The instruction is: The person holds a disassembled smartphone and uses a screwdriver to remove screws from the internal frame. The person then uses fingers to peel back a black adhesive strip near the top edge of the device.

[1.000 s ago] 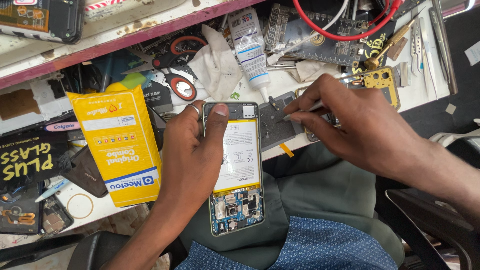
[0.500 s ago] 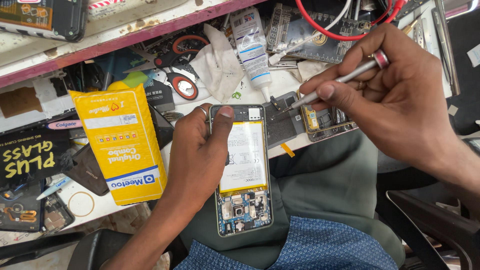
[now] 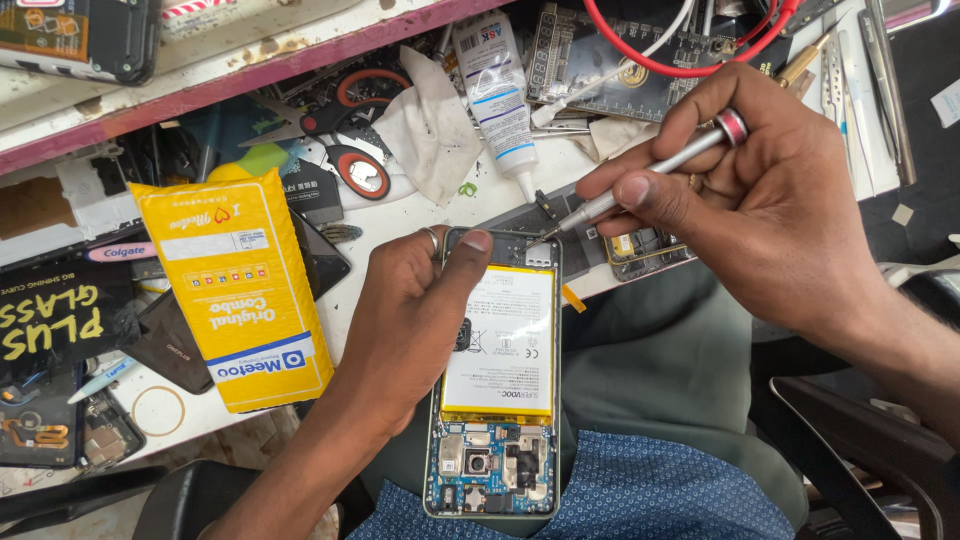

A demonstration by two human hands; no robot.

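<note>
An opened phone (image 3: 497, 400) with its back removed lies over my lap, showing a white battery (image 3: 503, 345) and a blue circuit board (image 3: 493, 465). My left hand (image 3: 415, 320) grips the phone's left side, thumb across its top edge. My right hand (image 3: 760, 200) pinches a slim silver screwdriver (image 3: 655, 170) with a red ring at its end. The tip touches the phone's top right corner.
A yellow packet (image 3: 240, 290) lies to the left on the white bench. Behind are red-handled scissors (image 3: 345, 150), a white glue bottle (image 3: 497, 95), crumpled tissue (image 3: 430, 125), a dark board with red cable (image 3: 640, 60), and another phone part (image 3: 645, 250).
My right hand lifted the screwdriver off the bench and brought its tip down to the phone's top right corner. The left hand and the phone shifted slightly.
</note>
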